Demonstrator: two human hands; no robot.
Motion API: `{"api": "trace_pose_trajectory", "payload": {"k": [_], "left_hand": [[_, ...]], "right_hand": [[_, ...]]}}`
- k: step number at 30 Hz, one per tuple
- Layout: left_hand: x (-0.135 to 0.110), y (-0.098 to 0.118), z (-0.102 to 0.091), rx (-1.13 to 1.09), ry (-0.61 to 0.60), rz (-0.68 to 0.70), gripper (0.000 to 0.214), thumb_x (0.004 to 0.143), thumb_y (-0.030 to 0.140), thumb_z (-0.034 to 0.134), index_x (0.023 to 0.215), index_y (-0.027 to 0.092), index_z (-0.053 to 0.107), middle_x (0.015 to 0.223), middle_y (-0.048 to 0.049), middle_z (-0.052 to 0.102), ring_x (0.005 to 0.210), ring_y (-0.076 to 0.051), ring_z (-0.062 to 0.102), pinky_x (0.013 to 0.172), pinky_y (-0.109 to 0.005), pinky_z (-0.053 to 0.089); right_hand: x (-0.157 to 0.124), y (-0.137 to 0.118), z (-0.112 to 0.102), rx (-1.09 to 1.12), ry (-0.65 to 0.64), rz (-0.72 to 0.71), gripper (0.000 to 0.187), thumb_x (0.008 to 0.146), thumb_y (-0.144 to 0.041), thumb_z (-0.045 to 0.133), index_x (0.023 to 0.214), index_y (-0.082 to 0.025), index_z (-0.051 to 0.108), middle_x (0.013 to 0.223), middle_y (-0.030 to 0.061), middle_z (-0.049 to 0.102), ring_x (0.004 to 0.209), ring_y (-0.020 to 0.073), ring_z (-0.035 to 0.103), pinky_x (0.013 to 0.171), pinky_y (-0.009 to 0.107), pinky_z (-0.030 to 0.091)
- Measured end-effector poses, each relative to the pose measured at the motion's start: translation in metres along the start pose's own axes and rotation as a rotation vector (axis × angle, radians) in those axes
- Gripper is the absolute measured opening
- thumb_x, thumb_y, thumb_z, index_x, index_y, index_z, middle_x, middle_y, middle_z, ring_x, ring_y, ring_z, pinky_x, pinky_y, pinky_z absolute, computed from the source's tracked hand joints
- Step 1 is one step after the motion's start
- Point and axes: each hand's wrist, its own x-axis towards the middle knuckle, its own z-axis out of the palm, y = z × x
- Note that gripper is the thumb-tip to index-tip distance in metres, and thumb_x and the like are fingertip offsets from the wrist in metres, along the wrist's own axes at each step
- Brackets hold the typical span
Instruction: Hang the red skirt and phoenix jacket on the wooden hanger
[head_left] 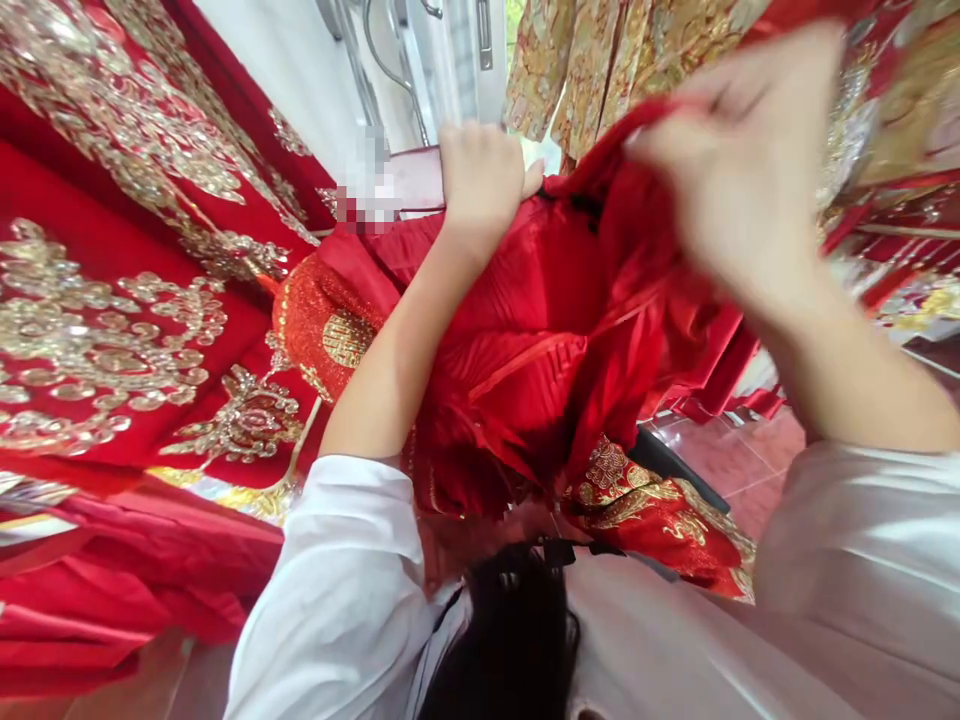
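A red garment (525,300) with a shiny lining hangs spread between my two hands. Gold embroidery shows on its orange-red outer side (345,340) at the left. My left hand (484,180) is closed in a fist at the garment's upper edge. A flat pale pink piece with a dark border (420,180) juts out left of that fist; what it is I cannot tell. Raised higher on the right, my right hand (750,170) is blurred by motion, its fingers closed on the garment's edge and pulling the cloth up.
Red garments with silver and gold beadwork (97,350) hang close on the left. Gold patterned clothes (577,70) hang at the back right. A white door with metal handles (450,60) stands behind. Red and gold cloth (667,520) lies low on the right, above a tiled floor (757,460).
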Motion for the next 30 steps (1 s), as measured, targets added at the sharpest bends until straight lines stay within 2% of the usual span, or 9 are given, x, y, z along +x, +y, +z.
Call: {"api": "trace_pose_trajectory", "payload": {"k": [2,6,8,10,13,16,19,22,30], "left_hand": [[-0.002,0.0,-0.005,-0.003,-0.045,0.011,0.039,0.088,0.047,0.045,0.099,0.017,0.068,0.097,-0.0123,0.063,0.093,-0.027,0.045,0.083,-0.043,0.025],[-0.016,-0.018,-0.036,-0.254,-0.004,0.276,0.032,0.091,0.03,0.039,0.109,0.019,0.064,0.114,-0.011,0.057,0.105,-0.022,0.049,0.092,-0.038,0.032],[-0.033,-0.041,-0.059,-0.363,0.128,0.351,0.036,0.091,0.028,0.036,0.114,0.018,0.062,0.119,-0.0116,0.054,0.112,-0.019,0.047,0.097,-0.032,0.033],[-0.055,-0.069,-0.08,-0.276,0.189,0.242,0.037,0.091,0.035,0.037,0.115,0.02,0.061,0.119,-0.011,0.054,0.115,-0.022,0.045,0.101,-0.034,0.031],[-0.091,-0.113,-0.098,-0.176,0.023,0.02,0.035,0.089,0.046,0.038,0.105,0.026,0.062,0.109,-0.0064,0.06,0.103,-0.026,0.049,0.093,-0.039,0.033],[-0.115,-0.143,-0.097,-0.26,-0.249,-0.048,0.035,0.088,0.051,0.036,0.077,0.025,0.057,0.073,-0.0004,0.058,0.073,-0.017,0.044,0.073,-0.034,0.037],[-0.121,-0.152,-0.089,-0.303,-0.245,-0.024,0.041,0.089,0.049,0.034,0.059,0.021,0.039,0.058,0.0009,0.042,0.064,-0.014,0.031,0.063,-0.032,0.029],[-0.118,-0.151,-0.088,-0.328,-0.189,-0.01,0.045,0.089,0.048,0.033,0.054,0.02,0.028,0.054,0.0001,0.031,0.062,-0.014,0.025,0.06,-0.032,0.024],[-0.084,-0.15,-0.082,-0.556,-0.207,0.005,0.052,0.081,0.062,0.043,0.05,0.021,0.035,0.048,0.0004,0.03,0.061,-0.013,0.022,0.058,-0.032,0.021]], "right_hand": [[-0.036,0.005,0.041,-0.351,-0.091,-0.251,0.035,0.083,-0.021,0.048,0.05,-0.015,0.037,0.05,0.0024,0.037,0.07,0.022,0.062,0.07,0.035,0.049],[-0.055,0.037,0.097,-0.693,-0.439,-0.161,0.018,0.081,-0.007,0.046,0.072,-0.007,0.062,0.067,0.0152,0.059,0.074,0.0303,0.064,0.064,0.038,0.048],[-0.042,0.04,0.096,-0.678,-0.373,-0.122,0.02,0.085,-0.018,0.051,0.076,-0.006,0.064,0.069,0.0163,0.06,0.078,0.032,0.064,0.069,0.042,0.048],[-0.019,0.032,0.082,-0.63,-0.185,-0.139,0.031,0.088,-0.034,0.052,0.087,-0.006,0.065,0.072,0.0154,0.06,0.083,0.032,0.063,0.075,0.046,0.047],[0.023,0.016,0.06,-0.527,0.064,-0.294,0.04,0.088,-0.041,0.05,0.106,-0.007,0.061,0.093,0.0152,0.061,0.098,0.031,0.059,0.085,0.045,0.042],[0.065,0.013,0.059,-0.327,-0.14,-0.361,0.033,0.086,-0.039,0.052,0.088,-0.008,0.063,0.081,0.0048,0.06,0.084,0.016,0.056,0.077,0.029,0.039],[0.089,0.019,0.07,-0.064,-0.388,-0.34,0.037,0.086,-0.036,0.052,0.058,-0.011,0.051,0.053,-0.0048,0.041,0.056,0.0008,0.036,0.057,0.02,0.025],[0.095,0.026,0.076,0.061,-0.395,-0.348,0.043,0.082,-0.034,0.056,0.048,-0.011,0.043,0.044,-0.007,0.029,0.05,-0.0006,0.021,0.052,0.022,0.017],[0.095,0.027,0.076,0.126,-0.401,-0.397,0.044,0.081,-0.031,0.06,0.045,-0.011,0.045,0.042,-0.0072,0.029,0.047,-0.0013,0.019,0.048,0.02,0.017]]}}
